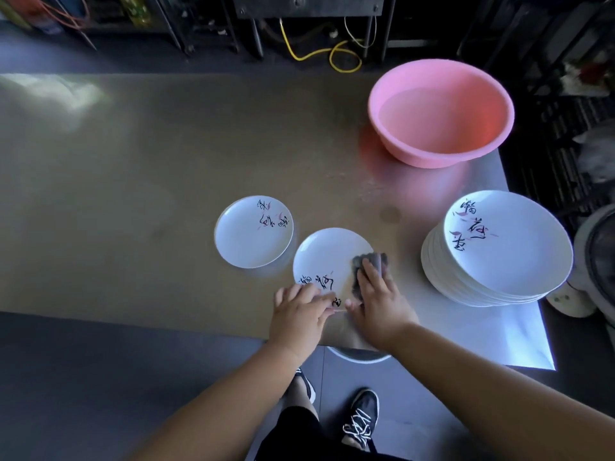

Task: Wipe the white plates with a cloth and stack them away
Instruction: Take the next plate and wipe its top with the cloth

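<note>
A white plate (327, 257) with black brush lettering lies near the front edge of the steel table (133, 181). My left hand (299, 311) holds its near rim, thumb and fingers on the edge. My right hand (379, 301) presses a grey cloth (367, 262) flat onto the plate's right side. A second white plate (251, 234) lies alone just to the left. A tall stack of white plates (496, 251) stands at the right, near the table's corner.
A pink plastic basin (442, 111) sits at the back right of the table. Dark equipment, cables and a yellow hose (336, 54) run behind it. A round metal pot (599, 257) stands off the right edge. My shoes (362, 417) show below the table.
</note>
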`<state>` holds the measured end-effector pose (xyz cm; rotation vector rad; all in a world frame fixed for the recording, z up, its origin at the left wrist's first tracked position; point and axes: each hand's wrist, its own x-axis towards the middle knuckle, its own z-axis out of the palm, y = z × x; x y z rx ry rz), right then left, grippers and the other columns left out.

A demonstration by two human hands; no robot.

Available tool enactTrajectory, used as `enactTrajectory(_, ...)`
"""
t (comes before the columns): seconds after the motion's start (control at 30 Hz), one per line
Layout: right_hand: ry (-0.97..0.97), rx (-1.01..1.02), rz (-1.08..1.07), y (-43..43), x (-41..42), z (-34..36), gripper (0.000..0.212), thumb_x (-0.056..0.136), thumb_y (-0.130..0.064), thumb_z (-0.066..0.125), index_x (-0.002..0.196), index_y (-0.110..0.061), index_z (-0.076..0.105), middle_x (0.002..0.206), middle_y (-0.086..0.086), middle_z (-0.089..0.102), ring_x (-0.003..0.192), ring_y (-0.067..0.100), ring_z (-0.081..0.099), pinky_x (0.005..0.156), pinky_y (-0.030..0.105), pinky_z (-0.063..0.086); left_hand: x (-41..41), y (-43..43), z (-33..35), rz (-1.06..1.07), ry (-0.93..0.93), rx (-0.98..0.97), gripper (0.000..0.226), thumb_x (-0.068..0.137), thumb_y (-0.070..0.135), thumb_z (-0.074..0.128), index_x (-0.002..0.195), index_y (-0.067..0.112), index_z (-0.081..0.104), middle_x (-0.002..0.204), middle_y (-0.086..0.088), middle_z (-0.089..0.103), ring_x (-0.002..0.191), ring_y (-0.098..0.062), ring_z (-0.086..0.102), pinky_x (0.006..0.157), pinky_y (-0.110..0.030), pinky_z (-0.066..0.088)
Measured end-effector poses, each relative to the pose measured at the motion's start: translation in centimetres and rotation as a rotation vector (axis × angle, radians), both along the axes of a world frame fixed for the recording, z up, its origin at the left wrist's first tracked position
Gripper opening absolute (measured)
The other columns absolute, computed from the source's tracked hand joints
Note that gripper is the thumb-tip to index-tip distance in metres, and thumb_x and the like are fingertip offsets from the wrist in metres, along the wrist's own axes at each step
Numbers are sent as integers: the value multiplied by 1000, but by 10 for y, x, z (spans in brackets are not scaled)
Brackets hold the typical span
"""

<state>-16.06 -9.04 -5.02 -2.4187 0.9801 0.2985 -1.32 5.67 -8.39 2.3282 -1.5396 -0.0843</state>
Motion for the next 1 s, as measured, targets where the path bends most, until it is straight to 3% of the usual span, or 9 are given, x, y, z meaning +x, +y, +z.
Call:
enactTrajectory(0.1, 43, 5, 163, 38, -21, 7, 110, 85, -84, -2, 167, -12, 10, 175, 0, -7, 160, 29, -17, 128, 36, 8, -7, -5, 6, 12, 23, 29, 30, 81, 59, 69, 102, 38, 72, 98, 15, 61, 95, -19, 60, 88, -39, 35)
enactTrajectory(0.17, 37, 35, 162, 30, -25, 10, 112, 83, -87, -7, 168, -17, 11, 175, -6, -8, 161, 25, -17, 131, 37, 9, -2, -4, 10, 44, 38, 58, 49, 76, 72, 64, 111, 38, 69, 114, 19, 63, 110, -15, 56, 93, -40, 36)
enactTrajectory(0.3, -43, -1, 64, -24, -6, -3, 70, 105, -56, 37, 166, -23, 24, 174, -18, -2, 160, 15, -17, 125, 49, 30, 21, 5, 8, -5, 38, 62, 49, 81, 70, 61, 116, 38, 72, 132, 21, 63, 122, -12, 57, 97, -42, 34)
enactTrajectory(0.4, -71, -20, 21, -17, 3, -15, 67, 106, -46, 41, 165, -18, 24, 174, -11, -1, 161, 20, -15, 123, 49, 34, 23, 5, 2, -36, 41, 54, 42, 80, 56, 77, 117, 36, 74, 133, 18, 65, 123, -13, 57, 96, -41, 33)
enactTrajectory(0.5, -89, -101, 49, 33, -13, -24, 74, 99, -50, 38, 161, -8, 35, 172, 7, 19, 161, 38, 9, 117, 50, 43, 18, 5, -2, -10, 85, 21, 44, 77, 50, 86, 118, 35, 75, 134, 18, 65, 123, -12, 56, 95, -41, 36)
enactTrajectory(0.6, -182, -188, 58, 30, -17, -37, 69, 99, -47, 41, 152, -4, 49, 164, 13, 39, 152, 45, 33, 111, 53, 48, 21, 4, -1, -20, 92, 13, 43, 80, 48, 81, 120, 34, 74, 136, 18, 64, 124, -14, 58, 94, -42, 40)
enactTrajectory(0.73, -247, -189, -52, -16, 7, -43, 55, 103, -31, 53, 152, -4, 50, 166, 8, 35, 150, 43, 33, 118, 50, 38, 23, -1, 0, -16, 91, 35, 42, 84, 56, 65, 119, 36, 74, 135, 19, 64, 121, -15, 60, 92, -44, 44)
enactTrajectory(0.87, -404, -332, 7, -1, -6, -53, 43, 101, -33, 48, 129, -6, 68, 140, 11, 59, 111, 42, 58, 97, 53, 54, 22, -6, -2, 7, 105, 58, 45, 83, 62, 61, 120, 39, 74, 134, 22, 64, 116, -15, 57, 93, -40, 38)
enactTrajectory(1.0, -462, -195, 130, 23, -19, -27, 30, 104, -40, 49, 102, -16, 67, 112, 4, 64, 92, 33, 65, 76, 42, 58, 22, -9, 2, -24, 121, 88, 45, 79, 54, 79, 120, 36, 73, 134, 19, 63, 119, -17, 58, 93, -39, 36)
